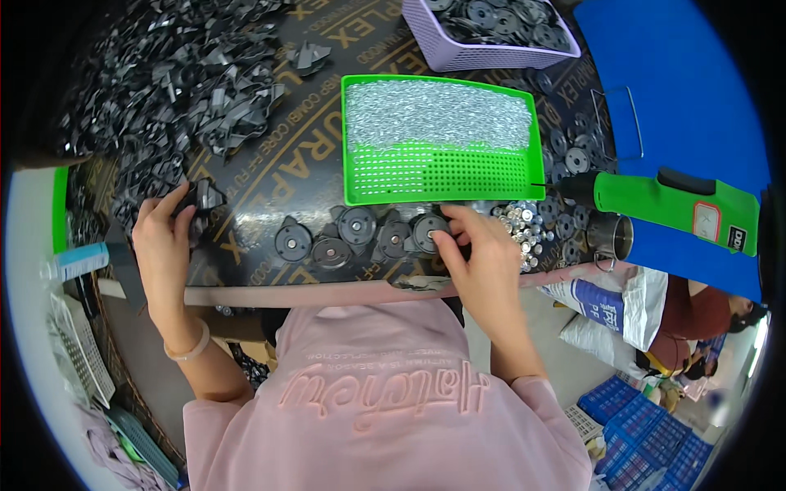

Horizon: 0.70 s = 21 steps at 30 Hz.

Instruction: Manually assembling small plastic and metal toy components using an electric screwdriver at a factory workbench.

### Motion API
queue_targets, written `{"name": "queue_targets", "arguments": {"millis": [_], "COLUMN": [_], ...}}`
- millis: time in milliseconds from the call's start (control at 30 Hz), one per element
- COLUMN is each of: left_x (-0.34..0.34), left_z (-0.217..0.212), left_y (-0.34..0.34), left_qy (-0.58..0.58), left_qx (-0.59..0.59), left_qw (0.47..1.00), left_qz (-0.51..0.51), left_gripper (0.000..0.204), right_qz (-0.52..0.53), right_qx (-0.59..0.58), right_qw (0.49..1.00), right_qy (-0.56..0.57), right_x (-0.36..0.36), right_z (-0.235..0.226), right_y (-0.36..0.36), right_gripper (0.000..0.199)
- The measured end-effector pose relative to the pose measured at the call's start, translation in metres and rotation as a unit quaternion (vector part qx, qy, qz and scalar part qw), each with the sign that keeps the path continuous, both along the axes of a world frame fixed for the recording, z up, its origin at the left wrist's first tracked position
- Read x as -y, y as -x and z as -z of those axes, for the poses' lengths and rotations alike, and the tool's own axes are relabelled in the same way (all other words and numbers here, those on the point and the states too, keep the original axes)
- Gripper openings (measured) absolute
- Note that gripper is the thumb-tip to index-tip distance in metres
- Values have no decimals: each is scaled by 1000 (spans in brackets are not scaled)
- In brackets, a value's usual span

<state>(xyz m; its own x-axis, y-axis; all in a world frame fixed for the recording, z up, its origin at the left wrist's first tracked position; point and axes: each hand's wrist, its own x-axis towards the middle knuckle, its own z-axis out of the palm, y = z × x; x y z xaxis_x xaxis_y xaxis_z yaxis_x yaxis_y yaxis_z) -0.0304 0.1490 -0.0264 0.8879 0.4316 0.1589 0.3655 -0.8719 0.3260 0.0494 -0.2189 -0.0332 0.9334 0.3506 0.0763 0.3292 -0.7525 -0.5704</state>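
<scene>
My left hand (164, 241) is closed on a black plastic piece (208, 195) at the near edge of a heap of dark angular parts (205, 90). Several round black discs (293, 240) with tabs and metal centres lie in a row along the table's front. At the row's right end, my right hand (485, 266) has its thumb and fingers closed over the edge of one black disc (427, 222). A small silver piece shows at the thumb tip. Beside that hand sits a pile of silver caps (520, 222).
A green tray (442, 199) holds many silver pins. A green and black electric screwdriver (679, 200) lies right, near a metal cup (610, 236). A lilac basket (491, 57) of discs stands at the back. Loose discs (577, 155) are scattered right of the tray. Another person (696, 319) is at far right.
</scene>
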Motion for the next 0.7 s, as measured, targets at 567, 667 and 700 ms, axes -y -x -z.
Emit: {"name": "queue_targets", "arguments": {"millis": [567, 667, 700], "left_x": [89, 111, 120], "left_z": [-56, -49, -48], "left_y": [0, -12, -14], "left_qy": [551, 580, 612], "left_qx": [74, 69, 64], "left_qw": [813, 774, 758], "left_qz": [174, 245, 215], "left_gripper": [23, 39, 45], "right_qz": [122, 167, 172], "right_qx": [-4, 32, 78], "right_qw": [992, 982, 976], "right_qy": [-12, 88, 110], "right_x": [65, 112, 123], "right_z": [-25, -13, -6], "right_y": [6, 0, -3], "right_gripper": [18, 14, 15]}}
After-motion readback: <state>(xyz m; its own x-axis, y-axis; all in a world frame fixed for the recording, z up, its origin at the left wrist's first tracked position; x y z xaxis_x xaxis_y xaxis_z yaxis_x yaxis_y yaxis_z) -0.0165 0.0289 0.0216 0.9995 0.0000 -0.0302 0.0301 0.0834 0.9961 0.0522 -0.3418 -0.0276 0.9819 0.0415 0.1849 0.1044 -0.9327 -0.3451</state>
